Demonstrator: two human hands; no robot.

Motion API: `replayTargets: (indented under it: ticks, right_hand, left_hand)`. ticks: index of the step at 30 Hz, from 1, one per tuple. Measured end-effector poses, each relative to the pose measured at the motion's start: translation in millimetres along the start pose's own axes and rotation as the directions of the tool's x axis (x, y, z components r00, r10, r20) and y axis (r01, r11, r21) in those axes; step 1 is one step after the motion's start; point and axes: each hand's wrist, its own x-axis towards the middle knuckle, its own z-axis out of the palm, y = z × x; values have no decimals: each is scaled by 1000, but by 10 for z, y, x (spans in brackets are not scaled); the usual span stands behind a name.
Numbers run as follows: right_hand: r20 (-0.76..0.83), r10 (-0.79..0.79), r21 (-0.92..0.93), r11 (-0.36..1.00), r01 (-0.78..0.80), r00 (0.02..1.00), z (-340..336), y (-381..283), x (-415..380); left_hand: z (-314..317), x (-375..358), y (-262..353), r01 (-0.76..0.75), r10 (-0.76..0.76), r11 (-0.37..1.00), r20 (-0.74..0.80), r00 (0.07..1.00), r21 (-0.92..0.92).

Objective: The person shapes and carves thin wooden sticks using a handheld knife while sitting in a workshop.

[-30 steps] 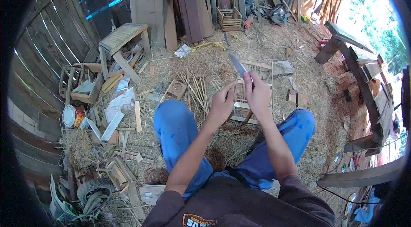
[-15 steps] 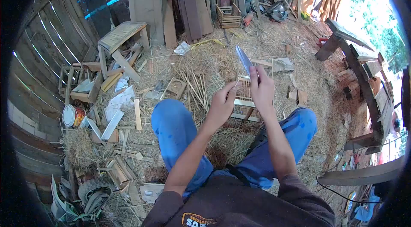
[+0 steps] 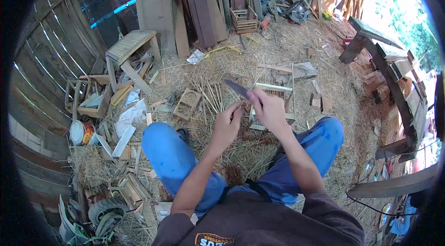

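My right hand [image 3: 269,111] is closed around the handle of a knife [image 3: 237,89], its broad blade pointing up and to the left. Just left of it, my left hand [image 3: 225,127] is pinched on a thin stick [image 3: 243,103], of which only a short end shows near the fingertips. Beneath and beyond the hands, a slatted wooden frame [image 3: 274,87] with thin rods lies on the straw-covered ground, partly hidden by my right hand. Several loose thin sticks [image 3: 212,95] lie on the ground beyond my left hand.
A small wooden box with a round hole [image 3: 187,103] sits beyond my left knee. Left are a wooden stool [image 3: 132,44], scrap boards and a paint can [image 3: 81,132]. A slatted crate [image 3: 244,21] and a circular saw [image 3: 297,12] stand at the back. A timber bench [image 3: 389,74] runs along the right.
The knife has swung from pointing nearly straight up to pointing left. Both hands have moved a little left and toward me, and my left knee has shifted outward.
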Motion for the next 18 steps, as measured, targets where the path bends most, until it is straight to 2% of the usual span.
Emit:
replayTargets:
  ticks: [1,3,4,6,7,10,11,14,18]
  right_hand:
    - [-39,45,22,999,-44,998,-22,-10,41]
    - [-86,134,38,991,-131,987,-77,-15,115]
    - [-87,84,34,996,-81,993,-33,15,89]
    - [-87,-19,19,1000,21,996,67,58,-20]
    - [-45,-119,106,987,123,992,92,23,-83]
    - [44,-162,-8,987,163,986,80,-51,-87]
    - [-100,-105,41,993,110,989,54,-65,-7]
    - [-107,110,7,994,-110,988,-37,-61,94]
    - [69,-185,31,983,183,980,128,-148,-194]
  left_hand:
    - [-70,-39,45,77,-78,997,50,996,16]
    - [-165,-115,158,127,-131,991,83,988,46]
    - [-195,-149,178,152,-157,987,103,982,61]
    - [-216,-191,83,82,-88,994,75,993,71]
    - [-221,-205,42,49,-54,996,56,997,75]
    - [-276,-246,11,58,-60,994,21,998,97]
    - [-290,-252,37,80,-82,995,30,996,64]
    - [-358,-259,163,117,-118,993,61,991,11]
    - [-370,-308,73,66,-70,996,59,996,58]
